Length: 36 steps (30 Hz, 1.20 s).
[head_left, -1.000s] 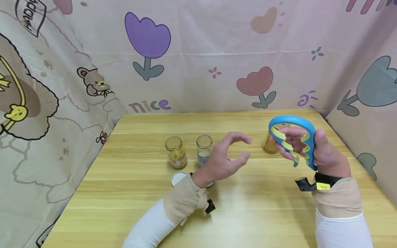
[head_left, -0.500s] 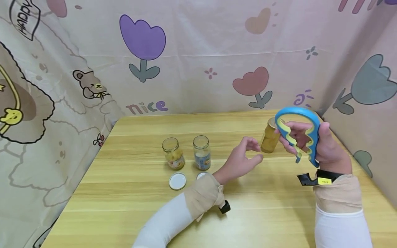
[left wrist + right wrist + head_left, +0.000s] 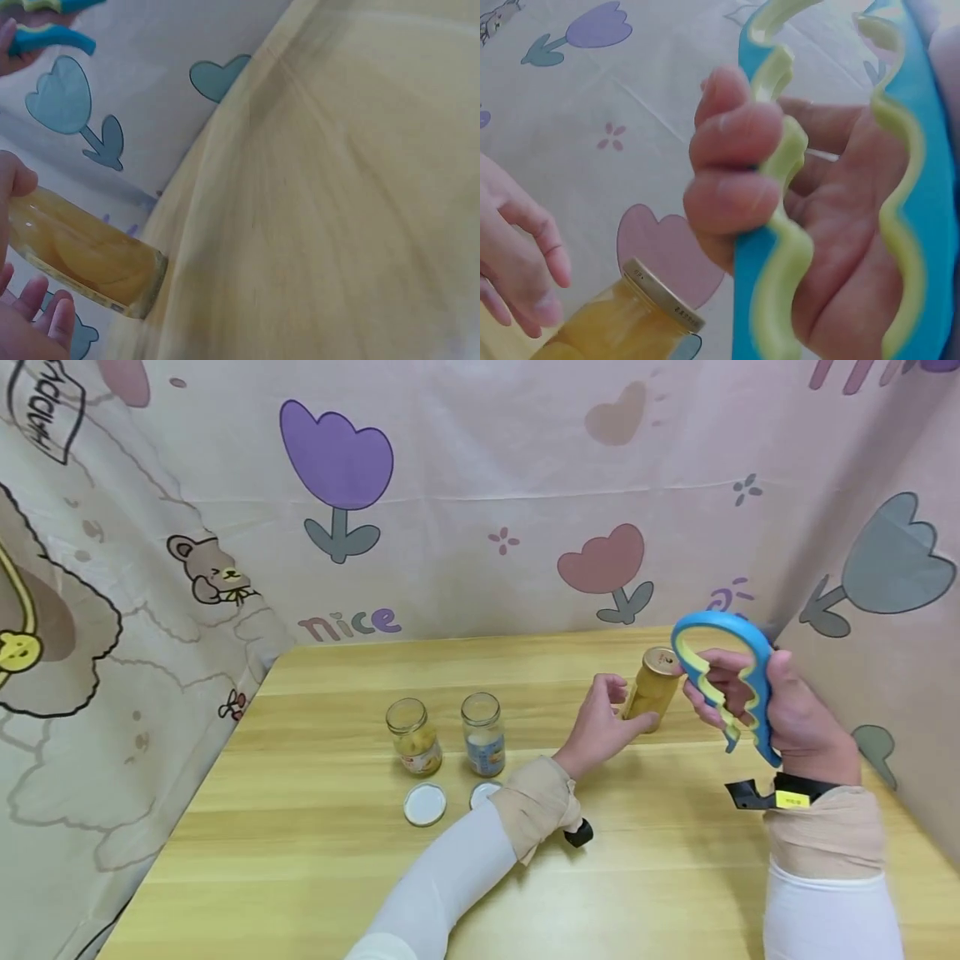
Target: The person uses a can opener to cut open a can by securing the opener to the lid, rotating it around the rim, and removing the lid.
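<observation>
A sealed glass jar (image 3: 652,692) of yellow fruit with a gold lid stands at the back right of the table. Around its lower side my left hand (image 3: 602,731) reaches with thumb and fingers spread. In the left wrist view the thumb lies by the jar (image 3: 97,251), while the fingers below stand apart from the glass. My right hand (image 3: 806,727) holds up a blue and yellow jar opener (image 3: 762,693), its toothed arms spread. In the right wrist view the fingers curl round one arm of the opener (image 3: 922,195). The gold lid is just left of the opener.
Left of centre stand two lidless glass jars: one with yellow contents (image 3: 416,743), one with a blue label (image 3: 484,747). A white lid (image 3: 425,804) lies before them; a second lid (image 3: 482,793) is partly behind the left sleeve. A printed cloth (image 3: 450,510) hangs behind the table.
My left hand has moved right, from near the lidless jars to the sealed jar. The right hand, still gripping the jar opener, has shifted slightly right, showing more of the sealed jar.
</observation>
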Each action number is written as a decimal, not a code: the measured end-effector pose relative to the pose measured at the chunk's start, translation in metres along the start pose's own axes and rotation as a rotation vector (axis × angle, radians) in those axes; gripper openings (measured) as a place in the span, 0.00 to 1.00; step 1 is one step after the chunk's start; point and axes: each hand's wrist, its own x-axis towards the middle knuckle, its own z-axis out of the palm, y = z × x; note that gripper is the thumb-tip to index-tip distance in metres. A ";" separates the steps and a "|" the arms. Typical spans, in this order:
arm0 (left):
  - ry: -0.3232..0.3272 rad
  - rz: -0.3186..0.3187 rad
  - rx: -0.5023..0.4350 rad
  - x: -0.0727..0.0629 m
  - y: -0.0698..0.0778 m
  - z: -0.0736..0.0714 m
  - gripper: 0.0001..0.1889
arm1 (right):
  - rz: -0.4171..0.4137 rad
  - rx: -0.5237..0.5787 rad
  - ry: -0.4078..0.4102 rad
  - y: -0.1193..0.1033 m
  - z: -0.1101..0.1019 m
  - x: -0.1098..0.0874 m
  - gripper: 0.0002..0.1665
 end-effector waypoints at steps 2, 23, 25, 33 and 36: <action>0.026 0.006 0.007 0.003 -0.004 0.001 0.36 | 0.046 -0.088 0.047 0.001 0.003 0.002 0.43; 0.004 0.085 0.160 0.042 -0.001 0.025 0.45 | 0.254 -0.294 0.272 -0.015 0.014 0.006 0.37; -0.006 0.098 0.166 0.043 -0.001 0.025 0.43 | 0.261 -0.301 0.275 -0.015 0.013 0.006 0.36; -0.012 0.107 0.161 0.044 -0.005 0.028 0.40 | 0.286 -0.353 0.301 -0.014 0.015 0.008 0.38; -0.031 0.103 0.091 0.042 -0.008 0.028 0.40 | 0.255 -0.351 0.283 -0.013 0.017 0.009 0.38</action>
